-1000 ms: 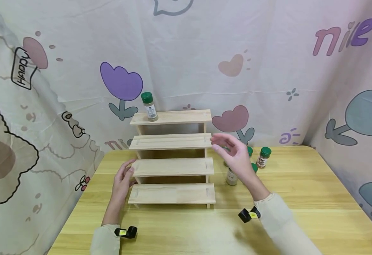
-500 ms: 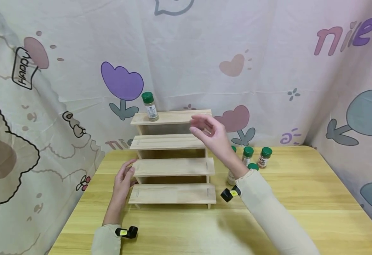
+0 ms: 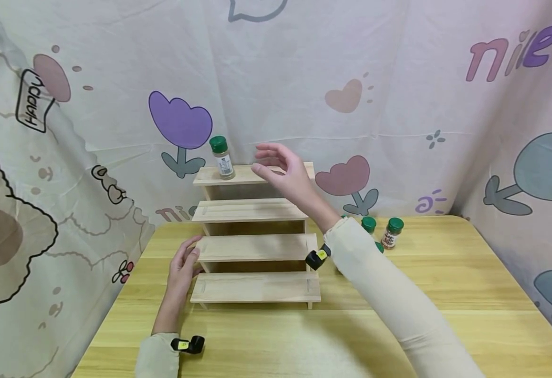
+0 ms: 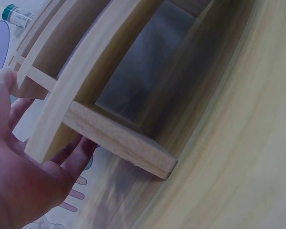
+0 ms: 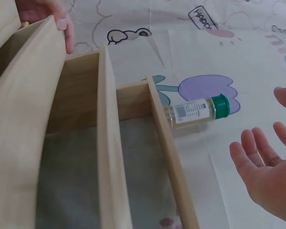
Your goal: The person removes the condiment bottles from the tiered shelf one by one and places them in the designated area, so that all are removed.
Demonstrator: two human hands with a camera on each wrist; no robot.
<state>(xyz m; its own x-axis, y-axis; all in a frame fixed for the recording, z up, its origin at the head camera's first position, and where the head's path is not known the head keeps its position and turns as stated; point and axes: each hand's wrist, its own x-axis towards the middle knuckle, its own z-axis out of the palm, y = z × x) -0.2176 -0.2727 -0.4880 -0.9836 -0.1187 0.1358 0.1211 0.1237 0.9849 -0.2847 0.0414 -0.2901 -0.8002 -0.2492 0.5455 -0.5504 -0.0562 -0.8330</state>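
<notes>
A tiered wooden rack (image 3: 257, 248) stands on the table, one jar with a green lid (image 3: 222, 158) upright at the left of its top shelf. At the rack's left side, my left hand (image 3: 179, 270) grips the end of a shelf; the left wrist view shows the thumb at the shelf's end and fingers reaching behind the side panel (image 4: 119, 138). My right hand (image 3: 282, 170) is raised over the top shelf, right of the jar, fingers loosely bent and holding nothing. In the right wrist view a gap separates this hand (image 5: 271, 176) from the jar (image 5: 195, 112).
Right of the rack, several green-lidded jars stand on the wooden table (image 3: 446, 294), including one with reddish contents (image 3: 391, 233); the right forearm partly hides the others. A printed cloth (image 3: 276, 79) hangs close behind the rack.
My right hand has moved left and up from beside the jars on the table to above the top shelf. The left hand has stayed on the rack.
</notes>
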